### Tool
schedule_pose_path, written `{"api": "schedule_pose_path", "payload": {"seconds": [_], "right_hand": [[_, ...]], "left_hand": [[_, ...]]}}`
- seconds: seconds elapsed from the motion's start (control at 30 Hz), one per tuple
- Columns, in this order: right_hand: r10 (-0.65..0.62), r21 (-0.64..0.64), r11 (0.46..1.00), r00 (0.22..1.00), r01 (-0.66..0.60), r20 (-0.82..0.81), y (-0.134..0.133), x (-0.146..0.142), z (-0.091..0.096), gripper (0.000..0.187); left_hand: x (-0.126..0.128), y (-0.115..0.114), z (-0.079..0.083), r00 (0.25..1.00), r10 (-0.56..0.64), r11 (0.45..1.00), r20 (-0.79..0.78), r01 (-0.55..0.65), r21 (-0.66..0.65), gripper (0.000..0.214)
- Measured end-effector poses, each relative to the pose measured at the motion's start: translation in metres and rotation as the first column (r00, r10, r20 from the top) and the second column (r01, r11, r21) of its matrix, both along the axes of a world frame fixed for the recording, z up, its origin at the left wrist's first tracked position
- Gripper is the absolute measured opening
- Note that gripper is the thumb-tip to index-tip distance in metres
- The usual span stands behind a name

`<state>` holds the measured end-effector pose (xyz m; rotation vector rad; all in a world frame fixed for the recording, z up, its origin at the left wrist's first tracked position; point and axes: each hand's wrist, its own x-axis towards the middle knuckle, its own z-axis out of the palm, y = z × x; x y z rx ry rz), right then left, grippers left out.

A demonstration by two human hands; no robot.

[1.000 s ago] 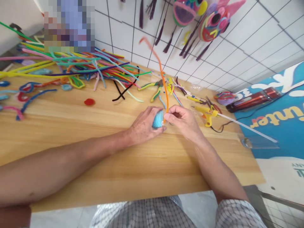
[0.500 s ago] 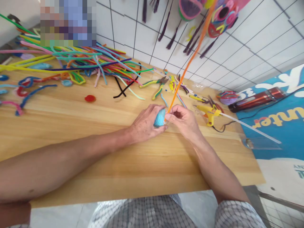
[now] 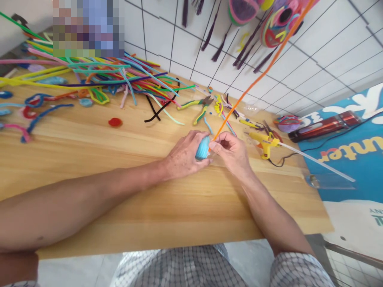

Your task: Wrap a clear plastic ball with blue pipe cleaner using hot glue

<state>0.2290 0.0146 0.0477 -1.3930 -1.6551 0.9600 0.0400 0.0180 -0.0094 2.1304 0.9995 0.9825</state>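
Low over the middle of the wooden table, my left hand point(image 3: 186, 155) is closed around a light blue, ribbed, rounded piece point(image 3: 202, 148) that looks wrapped in pipe cleaner. My right hand point(image 3: 231, 150) pinches an orange pipe cleaner point(image 3: 254, 81) near its lower end, right against the open side of the blue piece. From those fingertips the long orange stem rises up and to the right, past the tiled wall. Whether its end is fixed to the blue piece is hidden by my fingers.
Many coloured pipe cleaners point(image 3: 98, 73) lie heaped at the back left. Pliers point(image 3: 199, 108), a yellow glue gun point(image 3: 265, 144) with its cord, and a red disc point(image 3: 115, 122) rest on the table point(image 3: 179, 207). A dark red flask point(image 3: 326, 125) lies at the right.
The upper part of the orange pipe cleaner has swung to the right and bends more. Both hands keep their hold in almost the same place.
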Motion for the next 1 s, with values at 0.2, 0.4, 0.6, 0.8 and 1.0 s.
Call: {"api": "schedule_pose_path", "payload": {"seconds": [0.2, 0.4, 0.6, 0.8, 1.0], "right_hand": [[-0.018, 0.020, 1.000, 1.000, 0.018, -0.008, 0.0005, 0.0007, -0.0046, 0.047], [-0.004, 0.040, 0.999, 1.000, 0.004, -0.005, -0.0005, -0.0014, -0.0056, 0.048], [-0.002, 0.067, 0.998, 1.000, 0.002, 0.007, -0.0021, -0.0023, -0.0047, 0.039], [-0.004, 0.053, 0.999, 1.000, 0.004, -0.011, -0.0026, -0.0033, -0.0029, 0.040], [0.021, -0.001, 1.000, 0.999, -0.022, -0.045, -0.0022, -0.0008, -0.0005, 0.031]], "left_hand": [[-0.0059, -0.0002, 0.0045, 0.996, -0.069, 0.998, 0.056, 0.069, -0.001, 0.051], [-0.0076, 0.0039, 0.0032, 0.991, -0.057, 0.996, 0.118, 0.065, -0.066, 0.040], [-0.0066, 0.0056, 0.0031, 0.989, -0.061, 0.992, 0.136, 0.075, -0.098, 0.045], [-0.0058, 0.0070, 0.0042, 0.985, -0.039, 0.993, 0.168, 0.057, -0.107, 0.040], [-0.0046, 0.0080, 0.0058, 0.983, -0.030, 0.993, 0.182, 0.050, -0.106, 0.037]]}}
